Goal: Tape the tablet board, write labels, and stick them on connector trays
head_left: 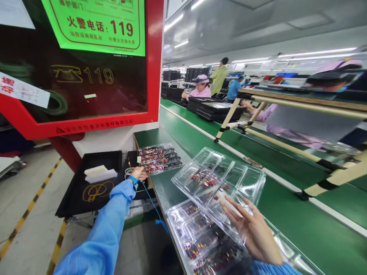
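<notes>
Long green table point(164, 191), red-framed cabinet point(114, 95) at its far left end. Black tray point(73, 198) left of table, holding yellow loops point(97, 190). Three clear trays on the table side: upper tray point(252, 177) tilted, overlapping lower tray point(177, 225); far tray point(169, 168) near the table's end. Hands well apart. Right hand point(252, 229) at upper tray's near edge, fingers stretched, blurred; grip can't be told. Left hand point(139, 173) at far tray's corner, grip unclear, blue strap point(133, 180) on wrist. Small reddish parts point(206, 178) in all three.
</notes>
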`<act>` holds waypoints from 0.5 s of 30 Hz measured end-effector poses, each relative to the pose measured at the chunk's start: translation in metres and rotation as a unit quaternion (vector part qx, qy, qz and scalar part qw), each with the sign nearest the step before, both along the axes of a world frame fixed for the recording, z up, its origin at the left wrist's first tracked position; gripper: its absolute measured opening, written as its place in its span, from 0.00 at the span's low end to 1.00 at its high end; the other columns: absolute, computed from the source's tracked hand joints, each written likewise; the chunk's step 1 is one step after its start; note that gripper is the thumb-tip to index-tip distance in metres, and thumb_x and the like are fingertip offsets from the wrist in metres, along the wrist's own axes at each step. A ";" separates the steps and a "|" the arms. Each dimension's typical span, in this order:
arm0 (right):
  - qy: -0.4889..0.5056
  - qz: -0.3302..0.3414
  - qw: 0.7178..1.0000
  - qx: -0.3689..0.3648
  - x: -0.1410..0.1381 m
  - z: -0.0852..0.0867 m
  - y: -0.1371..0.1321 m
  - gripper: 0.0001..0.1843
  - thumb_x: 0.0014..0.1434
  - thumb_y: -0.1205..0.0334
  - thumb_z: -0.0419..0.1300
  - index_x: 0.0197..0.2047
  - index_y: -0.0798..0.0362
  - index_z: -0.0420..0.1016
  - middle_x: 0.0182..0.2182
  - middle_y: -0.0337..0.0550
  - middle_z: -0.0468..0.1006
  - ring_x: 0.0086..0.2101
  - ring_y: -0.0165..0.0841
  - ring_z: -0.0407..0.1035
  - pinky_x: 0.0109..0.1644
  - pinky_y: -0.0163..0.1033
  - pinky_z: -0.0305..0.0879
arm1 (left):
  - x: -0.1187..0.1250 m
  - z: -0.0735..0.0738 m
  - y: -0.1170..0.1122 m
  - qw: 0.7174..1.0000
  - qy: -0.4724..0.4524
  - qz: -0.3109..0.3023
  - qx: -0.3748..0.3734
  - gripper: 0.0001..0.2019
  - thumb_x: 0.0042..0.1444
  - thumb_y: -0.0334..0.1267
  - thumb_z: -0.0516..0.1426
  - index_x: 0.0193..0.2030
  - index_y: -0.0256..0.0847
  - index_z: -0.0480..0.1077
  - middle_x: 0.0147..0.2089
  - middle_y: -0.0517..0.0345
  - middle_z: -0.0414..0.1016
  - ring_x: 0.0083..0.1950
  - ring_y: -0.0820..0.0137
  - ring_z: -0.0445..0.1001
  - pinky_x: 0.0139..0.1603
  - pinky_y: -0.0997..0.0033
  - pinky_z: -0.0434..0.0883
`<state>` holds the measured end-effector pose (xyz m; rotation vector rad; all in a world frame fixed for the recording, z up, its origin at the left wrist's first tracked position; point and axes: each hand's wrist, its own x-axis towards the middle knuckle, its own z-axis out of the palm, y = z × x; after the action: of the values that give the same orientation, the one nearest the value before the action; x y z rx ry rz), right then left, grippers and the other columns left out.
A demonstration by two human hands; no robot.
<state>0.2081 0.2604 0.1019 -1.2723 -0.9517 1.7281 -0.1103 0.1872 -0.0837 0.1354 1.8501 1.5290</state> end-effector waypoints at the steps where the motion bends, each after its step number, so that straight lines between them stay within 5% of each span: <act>1: 0.001 -0.003 1.000 0.001 -0.001 0.002 0.001 0.39 0.23 0.66 0.72 0.40 0.47 0.59 0.29 0.39 0.78 0.31 0.36 0.74 0.32 0.33 0.73 | 0.001 -0.001 -0.007 1.000 -0.022 0.001 0.018 0.15 0.60 0.40 0.54 0.51 0.37 0.64 0.49 0.51 0.68 0.45 0.66 0.71 0.43 0.60 0.72; 8: 0.024 -0.016 1.000 0.008 -0.005 -0.002 0.016 0.31 0.32 0.74 0.64 0.40 0.47 0.57 0.29 0.38 0.77 0.30 0.34 0.74 0.31 0.31 0.73 | 0.010 -0.008 -0.057 0.988 -0.093 0.039 0.114 0.14 0.60 0.39 0.54 0.51 0.37 0.64 0.47 0.52 0.69 0.41 0.68 0.72 0.40 0.63 0.73; 15: 0.058 0.031 0.997 0.041 -0.020 -0.026 0.047 0.29 0.38 0.76 0.63 0.41 0.47 0.55 0.31 0.39 0.76 0.31 0.35 0.74 0.31 0.34 0.74 | 0.023 -0.010 -0.097 0.968 -0.096 0.110 0.206 0.12 0.60 0.38 0.53 0.49 0.36 0.63 0.40 0.56 0.69 0.32 0.75 0.71 0.29 0.73 0.71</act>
<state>0.1886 0.3071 0.0757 -1.0897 -0.9923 1.7711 -0.0870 0.0906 -0.0938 -0.0300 1.4140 1.9934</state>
